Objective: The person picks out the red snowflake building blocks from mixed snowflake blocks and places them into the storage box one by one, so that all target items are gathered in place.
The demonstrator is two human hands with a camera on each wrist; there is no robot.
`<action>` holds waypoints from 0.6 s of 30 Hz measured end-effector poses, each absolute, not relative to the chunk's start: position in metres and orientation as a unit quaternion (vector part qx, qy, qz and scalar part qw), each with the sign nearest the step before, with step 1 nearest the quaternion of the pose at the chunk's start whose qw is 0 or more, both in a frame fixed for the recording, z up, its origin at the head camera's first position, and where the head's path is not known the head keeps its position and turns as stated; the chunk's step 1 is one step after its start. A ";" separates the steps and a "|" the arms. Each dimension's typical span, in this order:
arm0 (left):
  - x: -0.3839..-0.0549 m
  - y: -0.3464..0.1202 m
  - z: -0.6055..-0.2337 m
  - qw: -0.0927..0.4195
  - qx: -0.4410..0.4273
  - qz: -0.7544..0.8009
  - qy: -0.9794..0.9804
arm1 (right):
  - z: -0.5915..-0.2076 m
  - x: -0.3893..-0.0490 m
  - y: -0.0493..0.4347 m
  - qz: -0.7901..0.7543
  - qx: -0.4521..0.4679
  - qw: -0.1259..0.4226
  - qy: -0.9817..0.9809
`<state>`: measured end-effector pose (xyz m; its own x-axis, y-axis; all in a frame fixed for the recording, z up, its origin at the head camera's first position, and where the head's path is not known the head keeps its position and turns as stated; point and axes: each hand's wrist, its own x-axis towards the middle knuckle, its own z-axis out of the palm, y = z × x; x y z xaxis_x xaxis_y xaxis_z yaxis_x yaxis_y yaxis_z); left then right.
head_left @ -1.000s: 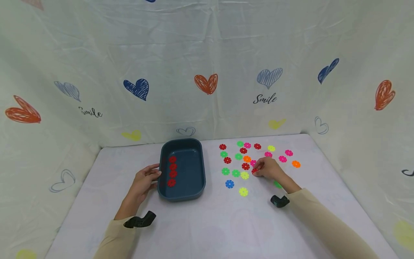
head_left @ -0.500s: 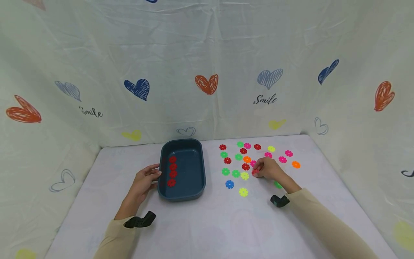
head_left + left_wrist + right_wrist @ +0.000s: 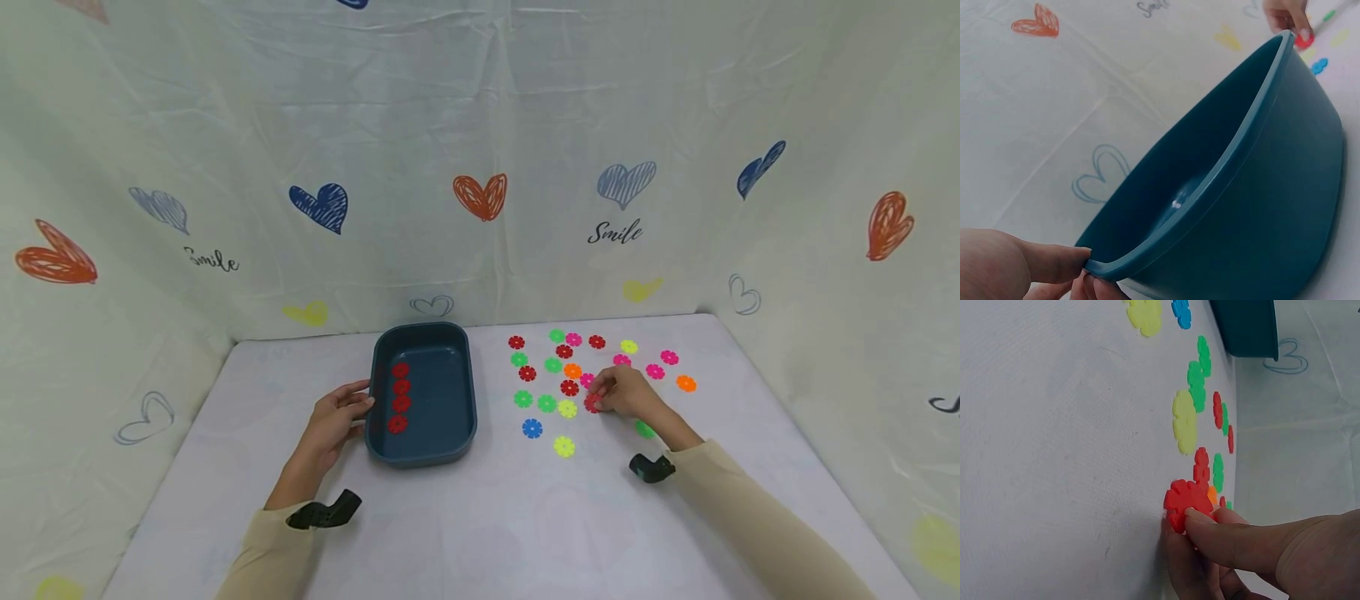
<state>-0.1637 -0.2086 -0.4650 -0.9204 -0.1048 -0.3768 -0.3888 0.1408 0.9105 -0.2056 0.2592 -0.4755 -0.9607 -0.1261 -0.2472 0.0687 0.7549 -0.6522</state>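
Observation:
My left hand (image 3: 334, 423) pinches the left rim of a dark teal tub (image 3: 450, 383), thumb on top and fingers below, as the left wrist view shows. Inside the tub, several red notched discs (image 3: 401, 387) lie in a column along the left side. Over on the right, my right hand (image 3: 626, 393) pinches a red notched disc (image 3: 1186, 501) between thumb and fingers, tilted up close over the table. Around it lie a pink disc (image 3: 587, 380), another red disc (image 3: 569, 387) and a yellow disc (image 3: 567, 408). A green disc (image 3: 644, 428) shows partly from under the right wrist.
Several more discs in green, pink, red, yellow and orange spread over the right half of the white table (image 3: 480, 533). A blue disc (image 3: 532, 428) lies between the tub and the right hand. Behind stands a white curtain (image 3: 540, 100) printed with hearts.
The red disc in my right hand has turned to show more of its face, and that hand has shifted slightly to the right. My left hand and the tub stay put.

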 end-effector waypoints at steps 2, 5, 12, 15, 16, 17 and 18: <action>-0.163 -0.208 -0.465 0.113 -0.166 0.634 0.747 | -0.475 -0.205 0.260 -0.356 -0.018 0.140 0.924; -0.163 -0.208 -0.465 0.114 -0.166 0.634 0.746 | -0.474 -0.204 0.261 -0.365 -0.021 0.141 0.920; -0.163 -0.209 -0.464 0.113 -0.163 0.633 0.748 | -0.474 -0.203 0.263 -0.367 -0.027 0.137 0.920; -0.163 -0.208 -0.465 0.112 -0.164 0.631 0.750 | -0.472 -0.204 0.263 -0.366 -0.026 0.136 0.920; -0.164 -0.208 -0.465 0.111 -0.164 0.631 0.750 | -0.471 -0.204 0.263 -0.366 -0.027 0.136 0.920; -0.164 -0.208 -0.465 0.111 -0.164 0.631 0.750 | -0.470 -0.204 0.263 -0.366 -0.027 0.134 0.921; -0.164 -0.209 -0.465 0.111 -0.164 0.631 0.750 | -0.469 -0.204 0.263 -0.367 -0.025 0.134 0.920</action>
